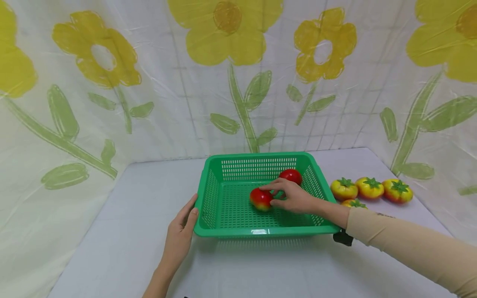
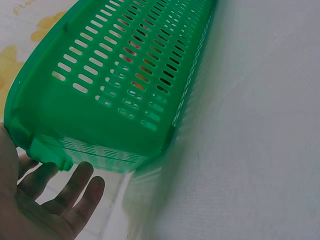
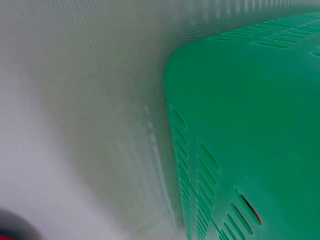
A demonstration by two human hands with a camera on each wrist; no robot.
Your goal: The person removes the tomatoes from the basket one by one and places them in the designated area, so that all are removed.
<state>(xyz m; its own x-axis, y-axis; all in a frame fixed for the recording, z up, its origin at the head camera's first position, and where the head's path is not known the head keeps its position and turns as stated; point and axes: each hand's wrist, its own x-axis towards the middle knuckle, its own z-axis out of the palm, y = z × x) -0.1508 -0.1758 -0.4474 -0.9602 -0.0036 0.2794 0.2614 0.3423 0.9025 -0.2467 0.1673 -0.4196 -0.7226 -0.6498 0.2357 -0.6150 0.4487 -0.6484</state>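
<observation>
A green slotted plastic basket (image 1: 223, 230) stands on the white table. My left hand (image 1: 180, 234) holds its left rim, thumb at the edge; in the left wrist view that hand's fingers (image 2: 70, 197) curl below the rim at a corner. Inside the basket, my right hand (image 1: 294, 198) has thumb and fingertips on a red-and-yellow toy tomato (image 1: 260, 200), spanning its right side. Another red toy tomato (image 1: 291, 176) lies behind that hand, near the basket's back right corner. The right wrist view shows the basket's outer wall (image 3: 240, 110), with the right hand out of sight.
Several yellow-and-red toy tomatoes (image 1: 397, 191) with green leaf tops sit on the table right of the basket, one partly hidden by the right forearm. A white curtain (image 1: 167, 116) with painted yellow flowers hangs behind the white tabletop (image 1: 149, 190).
</observation>
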